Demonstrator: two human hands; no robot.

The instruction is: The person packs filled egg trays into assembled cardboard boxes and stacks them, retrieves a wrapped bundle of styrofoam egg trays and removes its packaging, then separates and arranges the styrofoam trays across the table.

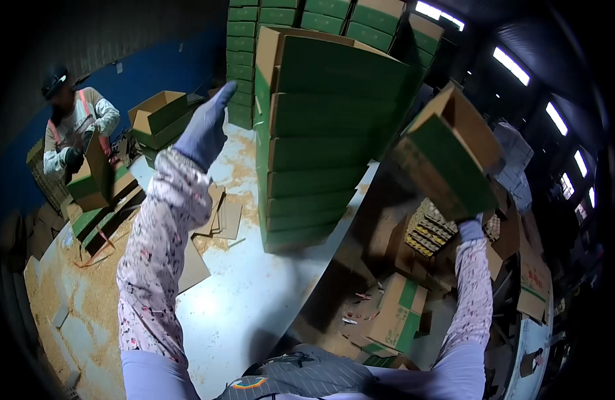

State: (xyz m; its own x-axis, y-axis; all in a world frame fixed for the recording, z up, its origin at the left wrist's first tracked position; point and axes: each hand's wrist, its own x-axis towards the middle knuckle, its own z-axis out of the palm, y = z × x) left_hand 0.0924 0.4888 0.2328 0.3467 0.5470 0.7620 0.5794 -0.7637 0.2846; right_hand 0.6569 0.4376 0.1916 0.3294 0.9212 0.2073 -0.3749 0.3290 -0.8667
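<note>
My left hand (pixel 206 130), in a grey-blue glove, is raised left of the tall stack of green boxes (pixel 321 153), fingers stretched out and holding nothing. On the right, my right hand (pixel 471 229) is at the lower edge of an open green and brown cardboard box (pixel 447 153), which is held up tilted. The box hides most of that hand's fingers. The tall stack stands upright on the pale table, and its top box is open.
A co-worker (pixel 81 127) handles a box (pixel 94 177) at the left. More green boxes (pixel 242 60) are stacked behind. Egg trays (pixel 429 229) and a green-taped carton (pixel 397 313) lie low on the right. Sawdust and cardboard pieces (pixel 226 219) lie on the table (pixel 241 307).
</note>
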